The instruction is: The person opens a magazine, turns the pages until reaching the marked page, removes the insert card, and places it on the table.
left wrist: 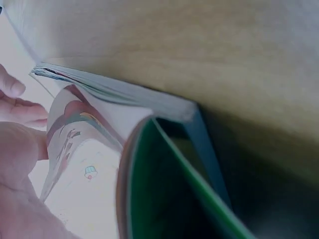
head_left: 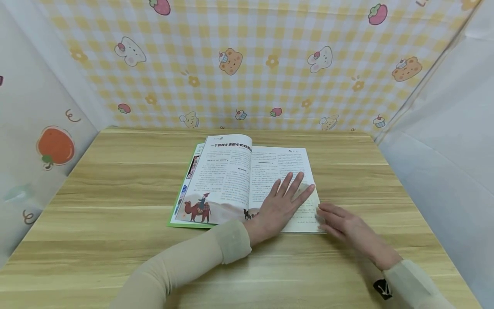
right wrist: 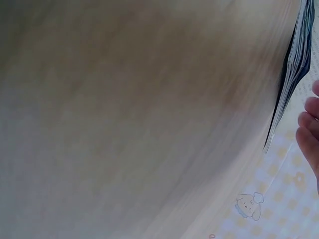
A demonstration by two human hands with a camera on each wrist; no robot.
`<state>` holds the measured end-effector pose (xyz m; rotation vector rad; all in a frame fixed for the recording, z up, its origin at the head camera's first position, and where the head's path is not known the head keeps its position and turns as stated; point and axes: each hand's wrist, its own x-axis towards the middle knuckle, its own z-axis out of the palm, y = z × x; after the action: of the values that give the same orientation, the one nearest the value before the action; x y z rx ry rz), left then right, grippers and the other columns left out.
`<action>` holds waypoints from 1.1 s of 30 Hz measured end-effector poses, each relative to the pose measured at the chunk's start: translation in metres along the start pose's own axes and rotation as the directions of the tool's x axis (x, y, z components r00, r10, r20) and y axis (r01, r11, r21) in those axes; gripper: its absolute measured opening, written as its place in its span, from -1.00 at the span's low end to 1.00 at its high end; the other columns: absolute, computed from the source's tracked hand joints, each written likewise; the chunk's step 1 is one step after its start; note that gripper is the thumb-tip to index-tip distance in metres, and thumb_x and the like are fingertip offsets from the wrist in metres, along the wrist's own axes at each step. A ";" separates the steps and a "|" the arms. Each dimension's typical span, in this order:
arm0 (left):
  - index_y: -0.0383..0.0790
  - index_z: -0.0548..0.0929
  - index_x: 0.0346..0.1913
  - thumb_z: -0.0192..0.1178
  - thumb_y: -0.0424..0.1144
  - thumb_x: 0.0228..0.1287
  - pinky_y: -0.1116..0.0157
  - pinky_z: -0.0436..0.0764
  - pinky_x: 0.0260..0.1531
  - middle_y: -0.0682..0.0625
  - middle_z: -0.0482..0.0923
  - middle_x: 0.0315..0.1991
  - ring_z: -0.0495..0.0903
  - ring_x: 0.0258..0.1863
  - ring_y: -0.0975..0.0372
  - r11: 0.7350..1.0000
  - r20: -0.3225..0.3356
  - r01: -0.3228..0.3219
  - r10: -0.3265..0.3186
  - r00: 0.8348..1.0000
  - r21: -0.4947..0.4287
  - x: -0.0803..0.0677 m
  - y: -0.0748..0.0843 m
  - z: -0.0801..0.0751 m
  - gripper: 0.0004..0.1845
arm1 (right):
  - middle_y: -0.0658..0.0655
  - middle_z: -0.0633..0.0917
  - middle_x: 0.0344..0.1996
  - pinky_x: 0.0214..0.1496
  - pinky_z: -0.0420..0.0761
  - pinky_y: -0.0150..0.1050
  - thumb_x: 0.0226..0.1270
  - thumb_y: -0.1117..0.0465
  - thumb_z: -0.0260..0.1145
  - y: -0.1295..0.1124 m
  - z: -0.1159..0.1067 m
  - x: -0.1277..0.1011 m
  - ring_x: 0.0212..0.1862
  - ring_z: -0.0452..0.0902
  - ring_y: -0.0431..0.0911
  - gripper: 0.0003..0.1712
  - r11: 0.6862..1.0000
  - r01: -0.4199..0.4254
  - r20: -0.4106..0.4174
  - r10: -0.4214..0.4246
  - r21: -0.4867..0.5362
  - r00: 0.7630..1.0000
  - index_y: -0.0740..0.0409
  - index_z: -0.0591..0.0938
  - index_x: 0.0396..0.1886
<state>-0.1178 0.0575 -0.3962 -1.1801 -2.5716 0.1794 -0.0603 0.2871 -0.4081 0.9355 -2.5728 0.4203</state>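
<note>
- In the head view, we see a thick, open paper magazine (head_left: 247,180) with white printed pages on a pale, wood-grained worktop (head_left: 96,193), roughly midway between its left and right edges and set in from its far edge.
- A bright green cover (head_left: 189,224) shows along the magazine's side towards the worktop's left edge; the left page carries a red-brown camel drawing (head_left: 198,210).
- We see the bare left hand (head_left: 275,210), in a cream sleeve (head_left: 193,253), resting across the right page, its fingers straight and spread, gripping nothing.
- The bare right hand (head_left: 351,227) is at the magazine's side towards the worktop's right edge; its fingers are loosely extended, and we cannot tell whether they touch the paper.
- Beyond the worktop's far edge, we see a yellow-and-white checked cloth (head_left: 251,34) with cartoon animals.
- In the left wrist view, we see the magazine's layered pages and green cover bowed up in front, with skin at the picture's left.
- In the right wrist view, the right hand's fingertips are near the stacked page edges, over the worktop, with the checked cloth behind.
</note>
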 end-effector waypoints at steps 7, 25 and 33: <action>0.07 -0.08 0.50 0.11 -0.06 0.28 -0.11 -0.12 0.37 -0.09 -0.27 0.50 -0.25 0.48 -0.05 0.987 -0.066 0.063 -0.054 0.996 0.146 -0.003 -0.006 0.000 -0.18 | 0.26 0.63 0.02 -0.10 0.63 -0.11 0.02 0.16 0.47 0.000 0.004 -0.002 0.01 0.60 0.12 -0.53 1.000 -0.001 0.101 -0.001 0.017 0.995 0.31 0.66 -0.06; 0.04 0.31 0.37 -0.18 -0.18 0.47 0.17 -0.08 0.43 0.03 -0.14 0.52 -0.18 0.49 0.07 0.986 0.271 -0.114 0.078 0.960 0.122 -0.011 -0.008 -0.007 -0.55 | 0.25 0.66 -0.01 -0.11 0.64 -0.12 -0.03 0.28 0.48 -0.002 0.006 -0.002 0.03 0.60 0.09 -0.60 1.000 -0.021 0.148 0.021 -0.004 0.989 0.26 0.69 -0.11; -0.07 0.46 0.20 -0.14 0.00 0.46 0.17 0.06 0.40 -0.01 0.10 0.46 0.02 0.46 0.09 0.991 0.275 -0.091 0.061 0.959 0.096 -0.015 -0.011 -0.007 -0.60 | 0.23 0.66 0.00 -0.09 0.63 -0.11 0.01 0.26 0.46 -0.003 0.006 -0.001 0.03 0.60 0.08 -0.62 0.999 -0.045 0.170 0.046 -0.014 0.984 0.24 0.70 -0.11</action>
<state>-0.1146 0.0386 -0.3904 -1.2941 -2.7072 0.5257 -0.0592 0.2834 -0.4130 0.9481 -2.7526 0.3528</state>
